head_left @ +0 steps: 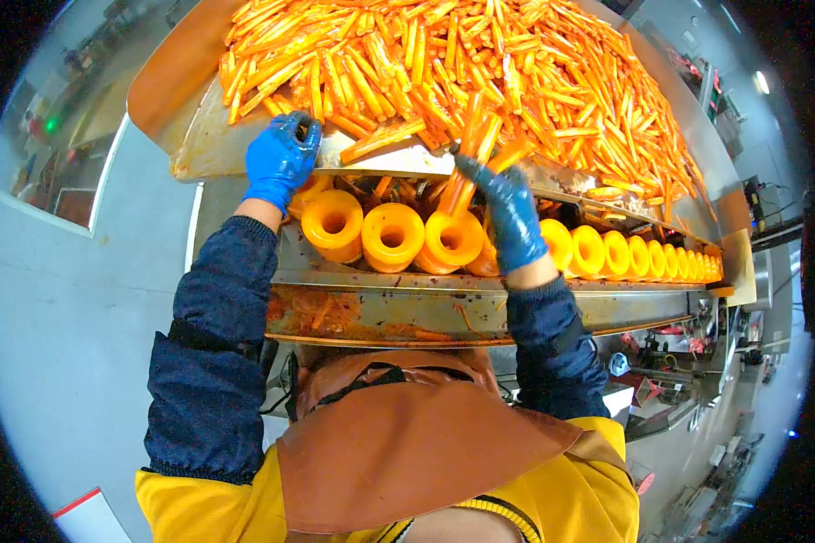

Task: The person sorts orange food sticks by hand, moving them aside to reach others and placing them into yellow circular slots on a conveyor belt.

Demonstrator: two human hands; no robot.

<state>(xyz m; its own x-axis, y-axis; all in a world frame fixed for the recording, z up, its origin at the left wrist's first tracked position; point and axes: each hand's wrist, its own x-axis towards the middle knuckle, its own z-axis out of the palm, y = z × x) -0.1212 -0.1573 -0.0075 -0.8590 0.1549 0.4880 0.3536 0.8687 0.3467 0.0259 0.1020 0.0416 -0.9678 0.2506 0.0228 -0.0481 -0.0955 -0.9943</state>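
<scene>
A large heap of glossy orange food sticks (407, 68) lies on a metal tray (217, 136) ahead of me. My left hand (283, 158), in a blue glove, is at the tray's near left edge beside the heap. Its fingers are curled, and whatever they may hold is hidden. Gloved too, my right hand (507, 208) grips a small bundle of orange sticks (460, 188). The bundle stands steeply over the row of orange ring-mouthed cups, its lower end at the rim of one cup (453, 240). Two more cups (392, 237) are left of it.
More cups (589, 251) run in a line to the right, beyond my right hand. A stained metal trough (389, 315) lies between the row and my brown apron (407, 452). Machinery (670, 380) stands at the right, and a grey floor (81, 299) stretches out on the left.
</scene>
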